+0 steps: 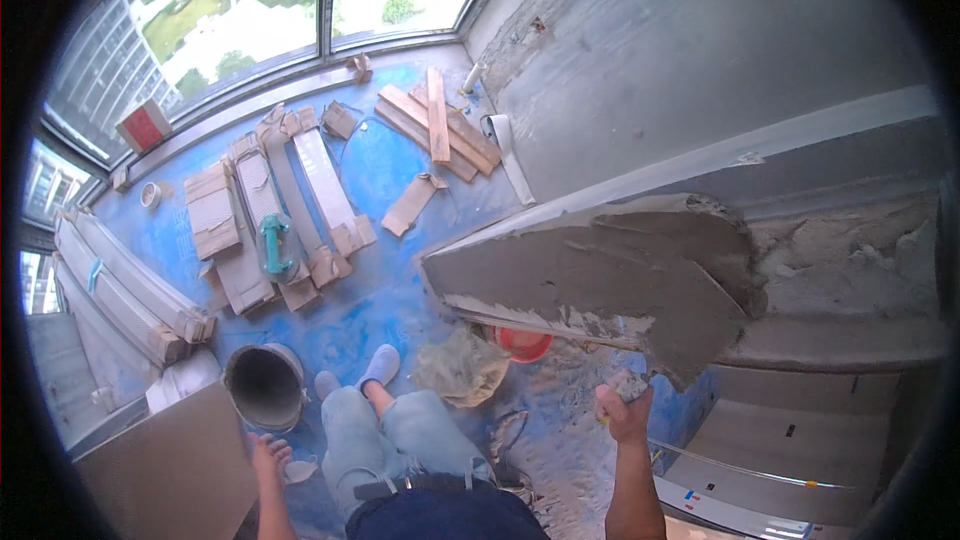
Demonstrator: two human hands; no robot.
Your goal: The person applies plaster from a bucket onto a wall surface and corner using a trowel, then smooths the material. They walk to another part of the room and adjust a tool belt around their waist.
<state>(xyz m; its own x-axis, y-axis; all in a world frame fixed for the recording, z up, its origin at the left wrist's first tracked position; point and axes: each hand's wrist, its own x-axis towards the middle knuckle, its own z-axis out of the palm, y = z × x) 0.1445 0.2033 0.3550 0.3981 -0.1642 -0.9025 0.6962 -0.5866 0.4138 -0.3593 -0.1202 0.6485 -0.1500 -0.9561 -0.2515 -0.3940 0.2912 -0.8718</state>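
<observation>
My right hand (625,410) is closed round the grip of a mortar-smeared trowel (640,382), just below the front edge of a long ledge (540,280). Wet grey mortar (680,310) covers the ledge's right part, with a ragged lump along its back. At lower left, my left hand (270,455) has its fingers apart and slightly bent, holding nothing that I can see. It is beside a large grey board (160,460) and a small white object (300,470) that I cannot identify.
A bucket (262,385), crumpled plastic bag (455,370) and red basin (522,342) sit on blue-covered flooring (370,290). Cardboard-wrapped strips (255,210), a teal tool (275,245), wooden planks (435,125) and long white pieces (125,280) lie before the windows. A grey wall (700,40) rises behind.
</observation>
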